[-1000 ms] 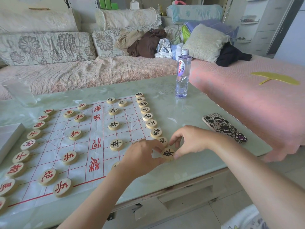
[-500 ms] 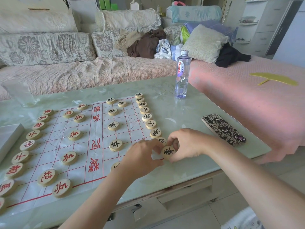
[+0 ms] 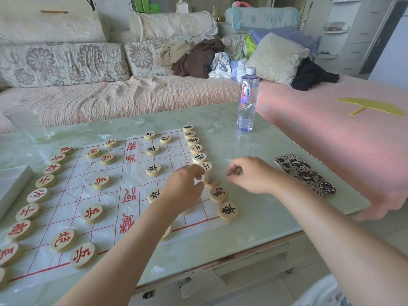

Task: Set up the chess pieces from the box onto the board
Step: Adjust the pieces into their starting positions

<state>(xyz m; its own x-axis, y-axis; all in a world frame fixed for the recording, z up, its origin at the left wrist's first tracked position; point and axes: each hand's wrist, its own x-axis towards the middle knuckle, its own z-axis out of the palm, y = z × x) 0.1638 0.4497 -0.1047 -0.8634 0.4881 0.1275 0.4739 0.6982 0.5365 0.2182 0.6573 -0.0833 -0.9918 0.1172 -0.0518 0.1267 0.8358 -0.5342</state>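
Hands at the board's (image 3: 75,193) black row.
Left hand (image 3: 183,191) fingers curl beside a blurred piece (image 3: 211,180), grip unclear; right hand (image 3: 254,175) fingers loosely curled, empty; phone (image 3: 304,175) right of them; left forearm (image 3: 132,239) hides pieces.

Matt wooden pieces (image 3: 228,210) are lying on a thin, wrinkled board (image 3: 66,206). The glossy bench (image 3: 254,219) and clear plastic bottle (image 3: 247,100) are gleaming.

1. Pale green glass-top table (image 3: 254,221), pretty full.
2. Chess board sheet (image 3: 75,168) spread flat, centre to 8 o'clock.
3. Water bottle (image 3: 247,102) upright at 1.
4. Phone (image 3: 304,175) at 3.
5. Clear cup (image 3: 26,124) at 10, white box (image 3: 11,184) at 9.
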